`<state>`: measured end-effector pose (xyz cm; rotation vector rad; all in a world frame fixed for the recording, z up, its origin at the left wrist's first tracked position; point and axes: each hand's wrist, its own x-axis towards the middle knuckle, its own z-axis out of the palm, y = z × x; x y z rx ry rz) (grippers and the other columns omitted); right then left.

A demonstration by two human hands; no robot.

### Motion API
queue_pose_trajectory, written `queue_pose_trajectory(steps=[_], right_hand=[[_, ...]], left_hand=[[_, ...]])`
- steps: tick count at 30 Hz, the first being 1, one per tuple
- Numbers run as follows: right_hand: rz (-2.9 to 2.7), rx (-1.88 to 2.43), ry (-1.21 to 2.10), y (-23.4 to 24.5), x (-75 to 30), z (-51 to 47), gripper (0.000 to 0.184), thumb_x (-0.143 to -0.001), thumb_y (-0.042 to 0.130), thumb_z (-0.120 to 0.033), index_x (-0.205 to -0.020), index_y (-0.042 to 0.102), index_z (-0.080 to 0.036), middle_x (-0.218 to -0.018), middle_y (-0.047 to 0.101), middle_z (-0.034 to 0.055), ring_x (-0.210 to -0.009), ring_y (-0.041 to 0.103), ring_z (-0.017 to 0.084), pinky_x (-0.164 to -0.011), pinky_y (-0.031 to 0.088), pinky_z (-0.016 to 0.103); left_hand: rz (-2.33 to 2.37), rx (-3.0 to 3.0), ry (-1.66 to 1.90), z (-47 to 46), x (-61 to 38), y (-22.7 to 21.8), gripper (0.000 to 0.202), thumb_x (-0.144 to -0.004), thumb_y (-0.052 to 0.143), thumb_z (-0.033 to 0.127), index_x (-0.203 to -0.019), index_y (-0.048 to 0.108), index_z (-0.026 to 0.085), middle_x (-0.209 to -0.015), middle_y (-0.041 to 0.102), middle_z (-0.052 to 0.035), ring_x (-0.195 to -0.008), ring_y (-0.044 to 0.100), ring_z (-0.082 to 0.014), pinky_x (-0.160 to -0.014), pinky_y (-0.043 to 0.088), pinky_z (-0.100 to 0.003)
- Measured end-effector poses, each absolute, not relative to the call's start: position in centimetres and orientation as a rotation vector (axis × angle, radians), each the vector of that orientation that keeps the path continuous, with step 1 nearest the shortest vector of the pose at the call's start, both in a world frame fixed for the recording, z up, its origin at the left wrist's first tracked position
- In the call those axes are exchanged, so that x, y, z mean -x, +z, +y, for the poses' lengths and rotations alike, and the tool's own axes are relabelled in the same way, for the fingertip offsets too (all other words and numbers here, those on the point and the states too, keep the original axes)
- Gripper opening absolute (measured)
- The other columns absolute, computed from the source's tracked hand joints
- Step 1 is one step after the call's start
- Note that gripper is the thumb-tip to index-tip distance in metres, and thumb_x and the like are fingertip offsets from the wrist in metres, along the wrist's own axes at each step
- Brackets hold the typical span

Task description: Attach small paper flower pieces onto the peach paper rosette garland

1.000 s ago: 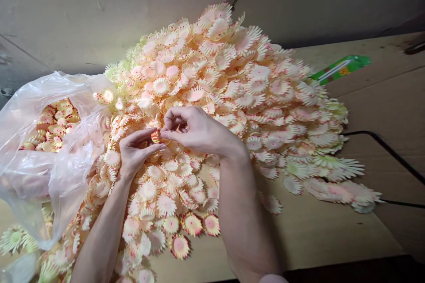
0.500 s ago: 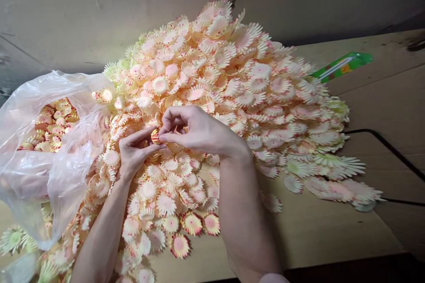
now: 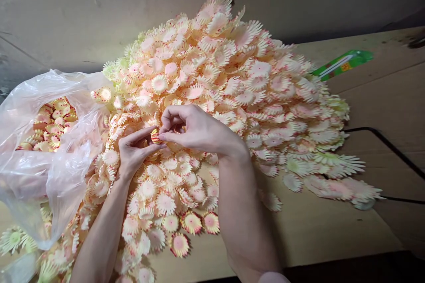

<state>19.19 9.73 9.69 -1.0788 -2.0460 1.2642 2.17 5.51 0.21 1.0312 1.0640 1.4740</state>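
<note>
Between my two hands sits a small artificial flower piece [image 3: 155, 135], yellow with red stripes, its petals curled together. My left hand [image 3: 134, 148] pinches it from the left between thumb and fingers. From the right, the thumb and index finger of my right hand [image 3: 182, 126] close on its other side, and the remaining fingers are curled. Under and around both hands spreads a big heap of loose artificial flower petals [image 3: 212, 84], pale cream and pink with reddish tips. Several yellow-and-red petal discs [image 3: 191, 223] lie flat below the hands.
A clear plastic bag [image 3: 71, 181] on the left holds curled red-and-yellow flower pieces [image 3: 55, 124]. Behind the heap's right side lies a green packet [image 3: 343, 64]. A black cable [image 3: 388, 139] runs off right. The wall [image 3: 116, 13] rises behind the wooden table [image 3: 318, 234].
Almost nothing differs. Both hands keep their pinch on the flower piece, and the view has shifted very slightly.
</note>
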Motion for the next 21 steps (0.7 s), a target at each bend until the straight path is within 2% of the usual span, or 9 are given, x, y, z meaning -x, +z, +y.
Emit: queue_pose_trajectory(steps=[21], right_hand=[[-2.029, 1.082, 1.264, 10.02, -19.08, 9.76, 0.01, -0.072, 0.063, -0.015, -0.076, 0.054, -0.016, -0.074, 0.066, 0.0022, -0.068, 0.063, 0.013, -0.061, 0.046, 0.023]], left_hand=[[1.019, -1.046, 1.513, 5.69, -2.21, 0.13, 0.052, -0.045, 0.091, 0.012, -0.095, 0.078, 0.019, -0.091, 0.078, -0.0072, -0.077, 0.073, -0.0178, -0.077, 0.061, -0.028]])
